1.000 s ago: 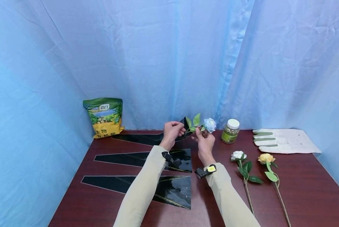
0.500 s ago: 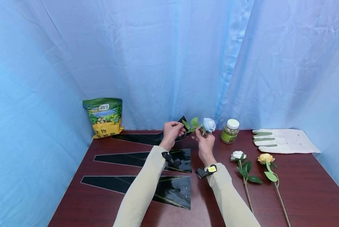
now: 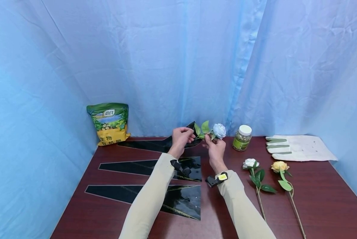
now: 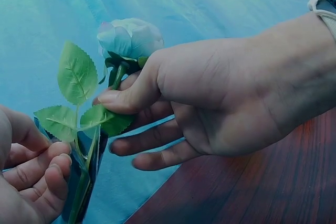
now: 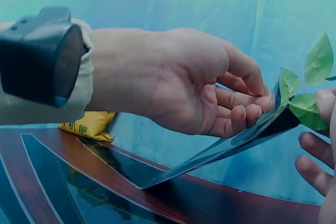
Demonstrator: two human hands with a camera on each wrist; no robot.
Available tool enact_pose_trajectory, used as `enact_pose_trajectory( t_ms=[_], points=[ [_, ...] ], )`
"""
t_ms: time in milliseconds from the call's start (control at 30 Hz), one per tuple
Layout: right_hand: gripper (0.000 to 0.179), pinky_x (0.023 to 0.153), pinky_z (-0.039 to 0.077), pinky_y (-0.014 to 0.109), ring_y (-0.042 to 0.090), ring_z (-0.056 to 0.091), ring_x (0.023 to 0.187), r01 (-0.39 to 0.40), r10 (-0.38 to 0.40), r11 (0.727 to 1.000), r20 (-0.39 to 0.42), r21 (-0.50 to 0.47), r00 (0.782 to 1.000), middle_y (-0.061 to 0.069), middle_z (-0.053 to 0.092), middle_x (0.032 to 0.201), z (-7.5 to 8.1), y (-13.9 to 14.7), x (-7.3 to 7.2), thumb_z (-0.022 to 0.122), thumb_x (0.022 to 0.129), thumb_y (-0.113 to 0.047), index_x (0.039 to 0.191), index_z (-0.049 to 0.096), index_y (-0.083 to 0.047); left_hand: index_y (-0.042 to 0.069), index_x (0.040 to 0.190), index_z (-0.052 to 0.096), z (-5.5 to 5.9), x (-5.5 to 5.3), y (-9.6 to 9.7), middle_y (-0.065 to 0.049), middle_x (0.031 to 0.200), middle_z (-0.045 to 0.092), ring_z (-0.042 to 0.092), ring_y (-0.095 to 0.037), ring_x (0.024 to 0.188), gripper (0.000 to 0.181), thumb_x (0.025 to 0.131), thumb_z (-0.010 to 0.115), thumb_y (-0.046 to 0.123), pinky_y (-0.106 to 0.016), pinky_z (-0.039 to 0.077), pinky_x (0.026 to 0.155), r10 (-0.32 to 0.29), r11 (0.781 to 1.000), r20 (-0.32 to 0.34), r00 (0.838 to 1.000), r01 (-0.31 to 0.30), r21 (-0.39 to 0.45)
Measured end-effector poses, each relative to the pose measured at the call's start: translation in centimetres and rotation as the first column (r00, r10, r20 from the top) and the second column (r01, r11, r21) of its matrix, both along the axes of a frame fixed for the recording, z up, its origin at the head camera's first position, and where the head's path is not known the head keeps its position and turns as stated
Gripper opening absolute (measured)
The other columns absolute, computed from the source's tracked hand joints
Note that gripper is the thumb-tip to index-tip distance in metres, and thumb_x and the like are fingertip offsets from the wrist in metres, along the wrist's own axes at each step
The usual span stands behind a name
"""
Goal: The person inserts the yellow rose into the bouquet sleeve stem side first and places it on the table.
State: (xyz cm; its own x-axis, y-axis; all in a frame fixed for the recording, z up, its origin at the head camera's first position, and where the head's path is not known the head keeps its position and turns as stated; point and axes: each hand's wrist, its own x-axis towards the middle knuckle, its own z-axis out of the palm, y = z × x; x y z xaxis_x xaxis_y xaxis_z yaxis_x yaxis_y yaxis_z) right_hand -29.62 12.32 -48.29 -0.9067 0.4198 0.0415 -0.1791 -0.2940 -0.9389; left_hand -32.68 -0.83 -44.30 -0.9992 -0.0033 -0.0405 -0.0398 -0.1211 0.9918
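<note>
My left hand (image 3: 180,141) pinches the mouth of a black plastic flower sleeve (image 5: 226,150), raised at its wide end while its narrow end lies on the table. My right hand (image 3: 216,152) holds a pale blue artificial rose (image 3: 219,130) by the stem just below the bloom, thumb against the fingers. In the left wrist view the rose's stem runs down into the sleeve. Its green leaves (image 4: 77,73) stand at the sleeve's mouth, between the two hands. The lower stem is hidden by the sleeve and left hand.
Two flat black sleeves (image 3: 127,167) lie nearer on the table. A fertilizer bag (image 3: 108,124) stands back left. A white-lidded jar (image 3: 242,138), a work glove (image 3: 304,148), a white rose (image 3: 250,163) and a yellow rose (image 3: 280,166) are on the right.
The blue rose has shifted slightly left and its leaves have turned. The sleeve's raised corner has tilted a little. Both hands stay almost in place.
</note>
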Motion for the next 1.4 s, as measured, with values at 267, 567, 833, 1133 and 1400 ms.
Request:
enact_pose_trajectory(
  t_ms=[267, 567, 833, 1133, 1400],
  points=[
    [0.02, 0.059, 0.057, 0.024, 0.005, 0.067, 0.063, 0.031, -0.033, 0.999, 0.059, 0.031, 0.998, -0.01, 0.068, 0.068, 0.1, -0.3, -0.1, 0.07, 0.094, -0.013, 0.102, 0.07, 0.005, -0.011, 0.099, 0.071, 0.1, 0.2, 0.1, 0.002, 0.061, 0.064, 0.059, -0.008, 0.05, 0.017, 0.09, 0.063, 0.001, -0.018, 0.049, 0.049, -0.015, 0.999, -0.021, 1.0, 0.015, -0.029],
    [0.01, 0.06, 0.053, 0.023, 0.006, 0.059, 0.06, 0.058, -0.062, 0.997, 0.097, 0.052, 0.993, -0.013, 0.061, 0.066, -0.1, -0.8, -0.1, 0.073, 0.092, -0.017, 0.086, 0.07, -0.009, -0.009, 0.098, 0.072, 0.1, 0.2, 0.2, 0.003, 0.061, 0.063, 0.059, -0.008, 0.051, 0.016, 0.09, 0.062, 0.001, -0.018, 0.049, 0.049, -0.041, 0.998, -0.026, 0.999, 0.039, -0.05],
    [0.023, 0.06, 0.046, 0.021, 0.004, 0.051, 0.064, 0.078, -0.095, 0.991, 0.15, 0.11, 0.984, -0.014, 0.052, 0.066, 0.1, -1.1, 0.2, 0.074, 0.091, -0.024, 0.076, 0.063, -0.011, -0.008, 0.098, 0.073, 0.3, 0.4, 0.3, 0.002, 0.061, 0.064, 0.059, -0.008, 0.051, 0.017, 0.09, 0.062, 0.003, -0.02, 0.05, 0.051, -0.055, 0.996, -0.021, 0.998, 0.054, -0.076],
    [0.026, 0.06, 0.04, 0.019, 0.005, 0.045, 0.065, 0.118, -0.153, 0.975, 0.179, 0.189, 0.972, -0.015, 0.049, 0.062, 0.2, -1.4, 0.2, 0.078, 0.088, -0.023, 0.068, 0.062, -0.017, -0.01, 0.101, 0.072, 0.6, 0.7, 0.5, 0.001, 0.062, 0.064, 0.06, -0.008, 0.051, 0.019, 0.089, 0.061, 0.001, -0.018, 0.049, 0.049, -0.063, 0.995, -0.026, 0.998, 0.061, -0.073],
    [0.019, 0.065, 0.041, 0.018, 0.004, 0.05, 0.07, 0.094, -0.133, 0.974, 0.181, 0.208, 0.974, -0.017, 0.057, 0.067, 0.2, -1.6, 0.2, 0.077, 0.088, -0.025, 0.078, 0.069, -0.011, -0.012, 0.1, 0.071, 0.6, 0.8, 0.7, -0.001, 0.063, 0.066, 0.06, -0.009, 0.051, 0.019, 0.088, 0.06, -0.001, -0.019, 0.05, 0.05, -0.071, 0.996, -0.027, 0.997, 0.07, -0.058]
  ],
)
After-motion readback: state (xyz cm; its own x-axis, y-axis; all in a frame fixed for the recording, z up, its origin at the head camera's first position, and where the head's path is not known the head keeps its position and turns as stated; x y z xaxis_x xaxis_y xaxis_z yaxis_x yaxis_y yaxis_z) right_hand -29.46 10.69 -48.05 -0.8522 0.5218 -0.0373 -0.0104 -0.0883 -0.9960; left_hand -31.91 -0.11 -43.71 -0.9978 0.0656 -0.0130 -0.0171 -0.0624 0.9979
